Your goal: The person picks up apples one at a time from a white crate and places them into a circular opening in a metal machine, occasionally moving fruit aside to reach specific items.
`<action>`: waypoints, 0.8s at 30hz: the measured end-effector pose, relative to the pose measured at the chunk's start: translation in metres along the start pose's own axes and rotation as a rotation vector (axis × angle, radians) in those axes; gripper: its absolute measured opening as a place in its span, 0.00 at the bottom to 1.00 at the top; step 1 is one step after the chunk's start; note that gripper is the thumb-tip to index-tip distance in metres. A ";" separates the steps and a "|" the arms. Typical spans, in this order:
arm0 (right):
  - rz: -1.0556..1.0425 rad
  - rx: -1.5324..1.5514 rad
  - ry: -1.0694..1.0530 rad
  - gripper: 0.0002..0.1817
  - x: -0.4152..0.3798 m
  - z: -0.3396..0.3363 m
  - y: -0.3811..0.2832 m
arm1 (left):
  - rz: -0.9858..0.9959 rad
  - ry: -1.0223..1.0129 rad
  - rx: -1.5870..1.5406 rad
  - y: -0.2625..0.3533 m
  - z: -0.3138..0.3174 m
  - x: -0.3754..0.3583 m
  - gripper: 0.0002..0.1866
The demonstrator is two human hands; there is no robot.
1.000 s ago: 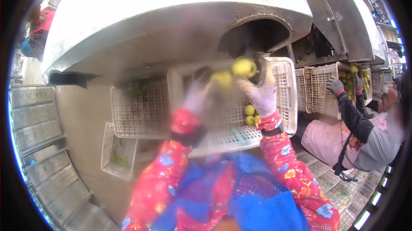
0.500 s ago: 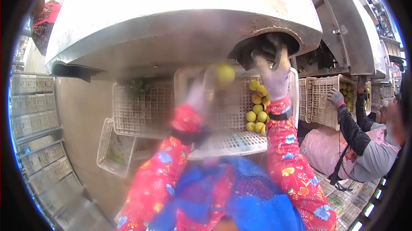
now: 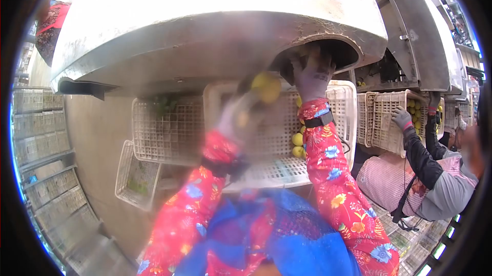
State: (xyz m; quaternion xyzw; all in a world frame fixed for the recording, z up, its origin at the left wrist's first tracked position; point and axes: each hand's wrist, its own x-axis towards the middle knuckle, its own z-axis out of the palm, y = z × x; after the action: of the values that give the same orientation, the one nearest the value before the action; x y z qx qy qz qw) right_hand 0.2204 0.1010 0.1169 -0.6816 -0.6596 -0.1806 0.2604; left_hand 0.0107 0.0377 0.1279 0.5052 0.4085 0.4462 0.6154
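My left hand, gloved and blurred by a smear on the view, has a round yellow fruit at its fingertips, above the white plastic crate. Inside the dark oval opening of the metal machine is my right hand, also gloved; its fingertips are lost in shadow, so any hold is hidden. Below, several yellow fruits lie in the right part of the crate, partly covered by my right forearm.
The machine's metal housing spans the front. Another crate and a smaller tilted crate stand at left. Stacked crates line the far left. At right, a co-worker has a gloved hand on a fruit crate.
My right hand has moved slightly left, and its spread fingers have gone deeper into the opening's shadow. My left hand with the fruit has shifted only slightly.
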 end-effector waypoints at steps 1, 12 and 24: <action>0.054 0.064 0.002 0.35 0.005 -0.006 -0.003 | 0.033 -0.057 0.000 -0.003 -0.003 -0.004 0.21; 0.020 0.587 -0.053 0.26 -0.031 -0.086 -0.043 | 0.004 0.080 -0.256 0.009 0.053 0.016 0.29; 0.168 0.411 -0.068 0.30 0.004 -0.019 0.012 | -0.323 0.056 0.120 -0.115 0.039 -0.002 0.19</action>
State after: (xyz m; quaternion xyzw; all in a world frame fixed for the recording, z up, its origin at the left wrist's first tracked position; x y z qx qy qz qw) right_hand 0.2343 0.0928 0.1336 -0.6723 -0.6318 0.0029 0.3858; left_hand 0.0627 0.0158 0.0210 0.4561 0.5273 0.3303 0.6363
